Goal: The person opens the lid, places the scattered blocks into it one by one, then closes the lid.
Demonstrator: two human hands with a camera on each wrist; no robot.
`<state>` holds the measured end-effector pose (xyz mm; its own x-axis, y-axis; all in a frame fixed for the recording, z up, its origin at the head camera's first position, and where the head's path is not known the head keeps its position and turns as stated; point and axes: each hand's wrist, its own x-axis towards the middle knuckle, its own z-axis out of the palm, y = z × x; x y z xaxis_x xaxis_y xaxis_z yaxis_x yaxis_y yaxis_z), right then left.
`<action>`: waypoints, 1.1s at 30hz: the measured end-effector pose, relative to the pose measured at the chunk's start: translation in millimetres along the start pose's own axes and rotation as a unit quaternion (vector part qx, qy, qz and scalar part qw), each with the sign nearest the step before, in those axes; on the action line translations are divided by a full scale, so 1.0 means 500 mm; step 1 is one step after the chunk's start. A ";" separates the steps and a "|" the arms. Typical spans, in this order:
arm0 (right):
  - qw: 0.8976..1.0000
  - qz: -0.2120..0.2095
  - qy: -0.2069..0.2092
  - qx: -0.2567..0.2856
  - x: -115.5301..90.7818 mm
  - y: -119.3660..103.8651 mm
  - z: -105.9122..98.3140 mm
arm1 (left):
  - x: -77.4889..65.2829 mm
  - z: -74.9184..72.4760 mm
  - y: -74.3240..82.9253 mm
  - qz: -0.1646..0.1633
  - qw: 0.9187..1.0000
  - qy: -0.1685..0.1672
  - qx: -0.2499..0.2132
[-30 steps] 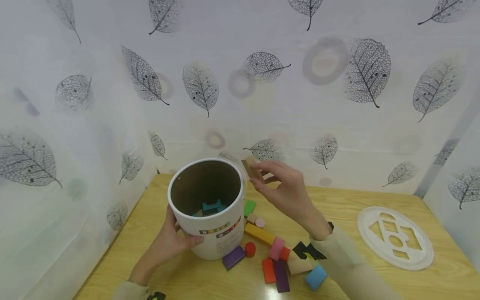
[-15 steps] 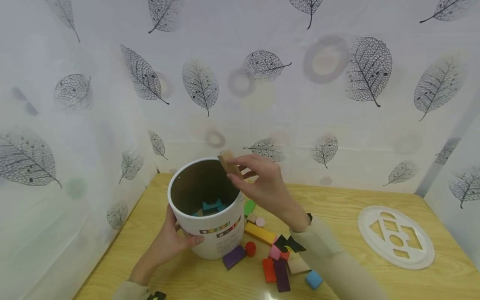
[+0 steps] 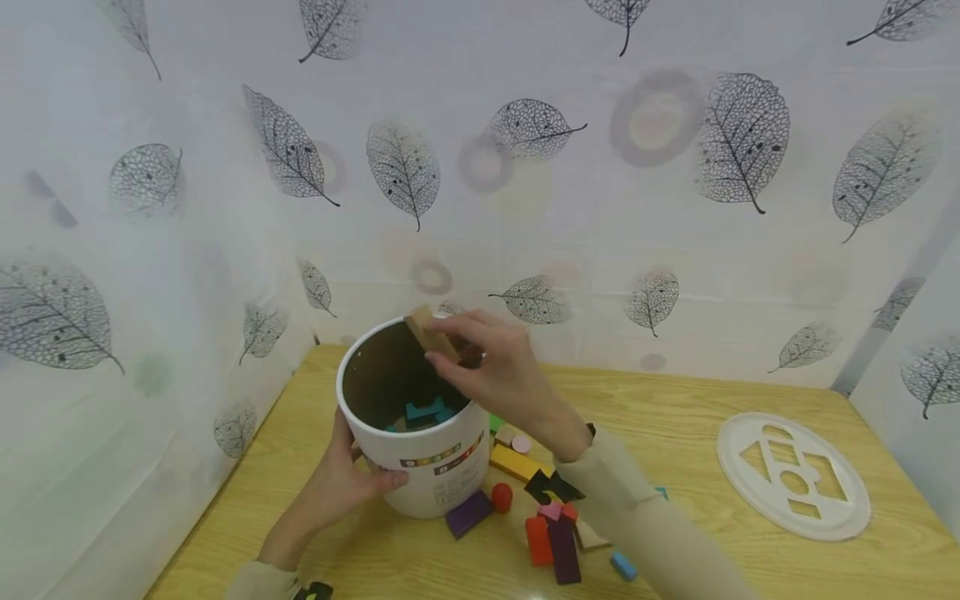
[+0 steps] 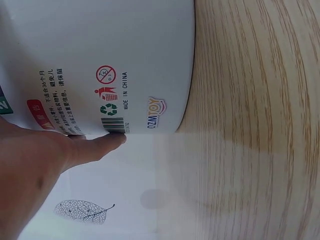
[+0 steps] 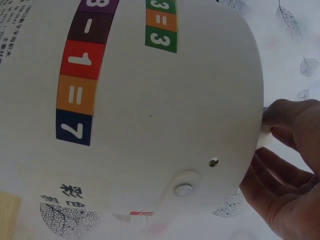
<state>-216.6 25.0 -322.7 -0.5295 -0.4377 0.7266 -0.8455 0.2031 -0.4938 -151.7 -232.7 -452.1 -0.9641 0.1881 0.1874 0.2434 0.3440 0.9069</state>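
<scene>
"Where is the wooden block (image 3: 423,322)?"

"Over the mouth of the white bucket (image 3: 438,479), near its far rim; I can't tell whether they touch. It's a flat-sided piece, pale and unpainted."

"And the hands?"

"The right hand (image 3: 498,367) pinches the block between thumb and fingertips, barely parted. The left hand (image 3: 345,483) grips the bucket's side, thumb along the smooth printed wall, the other fingers mostly hidden."

"What shape is the bucket?"

"A cylinder with a rounded lip and a dim brownish inside, where teal pieces (image 3: 425,410) lie, one notched. It stands on the wood-grained table (image 3: 675,400)."

"Anything beside it?"

"A glossy purple slab (image 3: 469,514), a round red piece (image 3: 502,497), a long orange bar (image 3: 517,463) and a pink disc (image 3: 521,444). Well off to the right lies a white disc-shaped lid (image 3: 836,518) pierced with circular, triangular and rectangular holes."

"And behind?"

"A faintly creased pale sheet (image 3: 480,237) printed with lacy skeleton leaves."
</scene>
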 end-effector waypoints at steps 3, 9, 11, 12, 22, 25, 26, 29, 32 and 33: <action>1.000 0.002 -0.006 0.010 0.001 -0.002 0.006 | 0.001 0.001 0.001 -0.007 1.000 0.001 0.000; 1.000 0.000 -0.007 0.015 0.002 0.000 0.013 | -0.001 0.001 0.001 -0.009 1.000 0.002 0.001; 1.000 0.000 -0.006 0.016 0.002 0.001 0.015 | -0.001 0.001 0.000 -0.008 1.000 0.002 0.001; 1.000 0.001 -0.005 0.015 0.001 0.002 0.015 | -0.001 0.001 0.000 -0.007 1.000 0.002 0.002; 1.000 0.000 0.029 -0.009 -0.002 0.004 0.008 | -0.002 -0.001 0.000 0.000 1.000 0.003 0.001; 0.999 -0.006 0.038 -0.009 -0.007 0.007 -0.004 | -0.002 -0.001 0.000 -0.003 1.000 0.006 0.000; 0.999 -0.007 0.040 -0.011 -0.011 0.010 -0.009 | -0.002 -0.001 0.000 -0.002 1.000 0.006 -0.002; 0.999 -0.007 0.044 -0.028 -0.031 0.022 -0.032 | -0.001 0.001 -0.002 0.002 1.000 0.004 -0.004; 0.997 -0.003 0.047 -0.053 -0.061 0.040 -0.058 | -0.001 0.001 -0.004 0.003 1.000 0.006 -0.002; 0.997 -0.002 0.047 -0.062 -0.072 0.047 -0.067 | -0.001 0.000 -0.005 0.002 1.000 0.007 0.000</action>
<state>-219.5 74.8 -344.5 -0.5258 -0.3554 0.7728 -0.8461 0.3119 -0.4322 -151.6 -233.6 -454.5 -0.9645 0.1762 0.1966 0.2474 0.3433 0.9061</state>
